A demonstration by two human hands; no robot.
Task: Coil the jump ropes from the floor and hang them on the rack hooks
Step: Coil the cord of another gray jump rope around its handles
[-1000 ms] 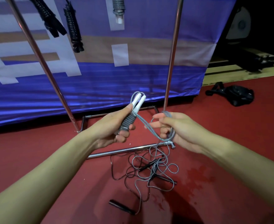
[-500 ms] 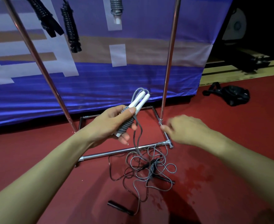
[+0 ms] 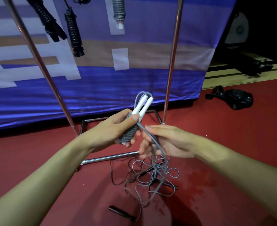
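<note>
Tilting up-right, jump rope handles [image 3: 142,104] gripped by left hand [image 3: 116,128]; right hand [image 3: 165,141] fingers pinch cord [image 3: 157,144].

Both forearms bare, reaching forward from the lower corners and meeting near centre. Left hand [image 3: 118,128] raised slightly higher, fingers curled round the paired handles [image 3: 138,115], thumb pressed along the top. Right hand [image 3: 165,141] just beside it, palm turned inward, fingers loosely curled round the grey cord [image 3: 152,141].
</note>
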